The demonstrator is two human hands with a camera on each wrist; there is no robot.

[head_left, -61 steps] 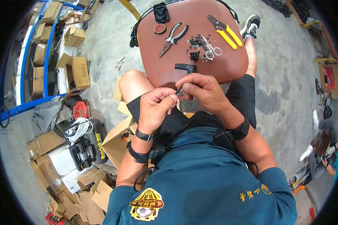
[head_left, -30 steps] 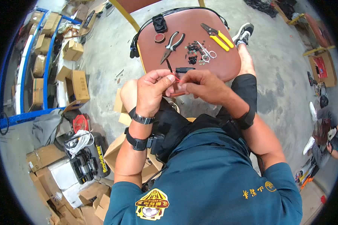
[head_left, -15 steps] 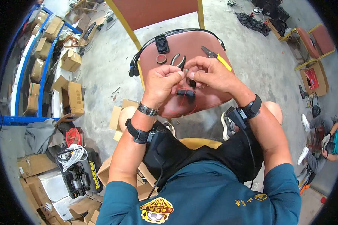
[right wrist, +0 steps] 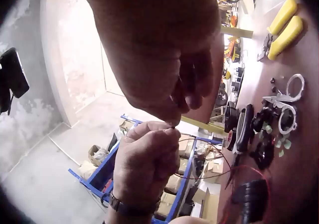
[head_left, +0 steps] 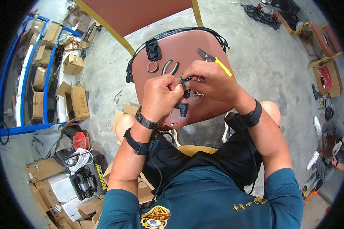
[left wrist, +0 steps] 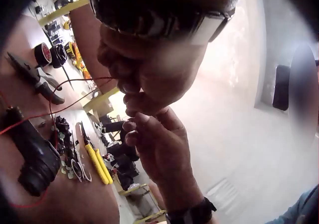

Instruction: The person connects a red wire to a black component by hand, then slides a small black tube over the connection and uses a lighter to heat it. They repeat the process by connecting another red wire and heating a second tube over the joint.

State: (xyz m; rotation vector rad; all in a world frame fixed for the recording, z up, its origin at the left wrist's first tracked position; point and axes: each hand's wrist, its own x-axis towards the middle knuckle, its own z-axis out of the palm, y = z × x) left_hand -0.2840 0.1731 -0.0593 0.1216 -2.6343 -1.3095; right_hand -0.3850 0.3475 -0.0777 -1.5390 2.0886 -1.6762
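My left hand (head_left: 162, 95) pinches the end of a thin red wire (left wrist: 75, 79) over the chair seat (head_left: 202, 114). Fingertips of my right hand (head_left: 214, 82) meet it there, pinching a small black piece (head_left: 185, 80); its exact kind I cannot tell. From the left hand the red wire loops down to a black elbow-shaped connector (head_left: 182, 108), which lies on the seat below the hands. In the right wrist view the two hands' fingertips come together, mostly hiding what they hold.
Beyond the hands are black-handled pliers (left wrist: 37, 79), yellow-handled wire strippers (head_left: 218, 63), white-handled scissors (right wrist: 286, 104), a tape roll (head_left: 152, 67) and a black tray (head_left: 153, 50). Small black scraps (right wrist: 261, 154) lie near the scissors. Black cables (head_left: 179, 32) edge the seat.
Both hands have moved forward over the seat, and the head view has tilted up. The right leg, earlier stretched beside the chair, is drawn in. The connector now lies nearer the front of the seat.
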